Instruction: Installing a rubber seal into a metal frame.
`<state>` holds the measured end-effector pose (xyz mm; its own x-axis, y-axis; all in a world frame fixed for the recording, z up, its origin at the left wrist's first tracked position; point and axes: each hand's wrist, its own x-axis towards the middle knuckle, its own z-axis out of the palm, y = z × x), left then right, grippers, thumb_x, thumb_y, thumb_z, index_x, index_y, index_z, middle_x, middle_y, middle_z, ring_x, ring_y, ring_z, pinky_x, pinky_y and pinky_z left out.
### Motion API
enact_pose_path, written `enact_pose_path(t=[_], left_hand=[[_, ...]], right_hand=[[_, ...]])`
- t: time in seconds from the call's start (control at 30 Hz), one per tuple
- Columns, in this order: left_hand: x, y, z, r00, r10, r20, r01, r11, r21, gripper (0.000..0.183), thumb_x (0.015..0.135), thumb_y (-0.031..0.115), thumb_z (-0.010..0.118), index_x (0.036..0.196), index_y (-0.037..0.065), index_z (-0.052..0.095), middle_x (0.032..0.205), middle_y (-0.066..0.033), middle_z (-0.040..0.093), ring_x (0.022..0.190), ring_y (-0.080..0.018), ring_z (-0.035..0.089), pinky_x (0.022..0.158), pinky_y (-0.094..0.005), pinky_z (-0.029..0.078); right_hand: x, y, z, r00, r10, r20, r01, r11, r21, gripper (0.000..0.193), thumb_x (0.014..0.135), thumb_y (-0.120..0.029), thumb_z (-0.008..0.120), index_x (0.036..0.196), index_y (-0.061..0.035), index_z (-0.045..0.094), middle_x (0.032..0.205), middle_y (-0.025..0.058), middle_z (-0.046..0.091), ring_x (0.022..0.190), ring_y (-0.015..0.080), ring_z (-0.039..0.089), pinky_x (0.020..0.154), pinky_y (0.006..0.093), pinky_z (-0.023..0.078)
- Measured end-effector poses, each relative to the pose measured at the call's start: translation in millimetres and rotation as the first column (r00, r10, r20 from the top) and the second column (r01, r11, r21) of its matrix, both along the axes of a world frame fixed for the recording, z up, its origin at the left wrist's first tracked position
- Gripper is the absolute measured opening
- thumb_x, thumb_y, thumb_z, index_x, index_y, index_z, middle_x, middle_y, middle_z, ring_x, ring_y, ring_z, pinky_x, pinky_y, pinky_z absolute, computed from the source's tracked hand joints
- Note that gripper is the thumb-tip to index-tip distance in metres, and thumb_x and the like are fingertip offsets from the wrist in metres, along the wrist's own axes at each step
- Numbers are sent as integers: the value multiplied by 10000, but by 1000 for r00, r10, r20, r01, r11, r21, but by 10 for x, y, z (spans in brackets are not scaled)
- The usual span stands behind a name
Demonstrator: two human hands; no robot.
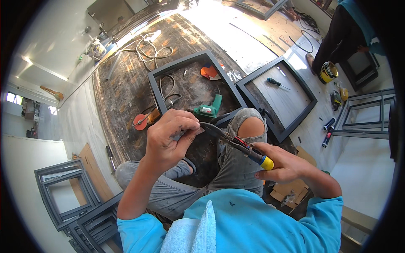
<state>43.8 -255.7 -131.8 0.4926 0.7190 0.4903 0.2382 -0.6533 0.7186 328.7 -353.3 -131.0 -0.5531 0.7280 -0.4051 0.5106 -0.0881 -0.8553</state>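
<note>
My right hand (280, 162) is wrapped round the handles of a pair of snips (253, 154), black with red parts and a yellow handle end. Their dark jaws point left, toward my left hand (171, 130). The left thumb and fingers are pinched together at the jaw tips, on something small and pale that I cannot make out. Below and beyond the hands lies a dark grey rectangular frame (184, 58). A green power drill (209, 107) rests by its near side. Close to my left hand is an orange tool with a red disc (140, 122).
To the right, a second grey frame (297, 123) lies with a screwdriver (274, 82) inside its outline. Cables (156, 52) coil at the back left. A yellow bucket (328, 72) stands near another person (337, 38). More frames (67, 192) lean at left.
</note>
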Motion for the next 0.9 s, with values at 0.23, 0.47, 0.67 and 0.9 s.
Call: enact_pose_path(t=[0.23, 0.47, 0.67, 0.9], left_hand=[[3, -8, -2, 999, 34, 37, -34, 999, 18, 175, 716, -113, 709, 818, 6, 633, 866, -106, 647, 788, -166, 642, 678, -255, 520], [-2, -7, -5, 998, 58, 5, -58, 997, 52, 185, 712, -124, 708, 822, 6, 636, 866, -111, 646, 791, -166, 645, 688, -262, 528], [17, -5, -24, 997, 71, 23, -71, 997, 12, 180, 717, -119, 712, 816, 10, 635, 865, -104, 646, 798, -155, 644, 688, -259, 532], [45, 46, -120, 996, 55, 67, -55, 998, -5, 176, 735, -112, 709, 834, 5, 623, 884, -96, 637, 790, -137, 628, 681, -241, 522]], right_hand=[[-43, 10, 18, 1000, -11, 25, 12, 999, -38, 584, 775, -277, 624, 1233, 23, 422, 1042, 218, 526, 1009, 346, 518, 882, 433, 391], [-64, 12, 16, 999, -29, 34, 26, 997, 74, 486, 781, -261, 619, 1136, 17, 438, 975, 209, 524, 953, 359, 525, 819, 438, 397], [-63, 31, -67, 992, -122, 35, 119, 988, 95, 319, 771, -209, 608, 967, -4, 461, 843, 200, 529, 788, 377, 534, 679, 447, 408], [63, -16, -99, 986, -141, -92, 152, 980, 129, 445, 731, -206, 620, 1097, 17, 500, 844, 182, 549, 792, 339, 560, 713, 410, 435]])
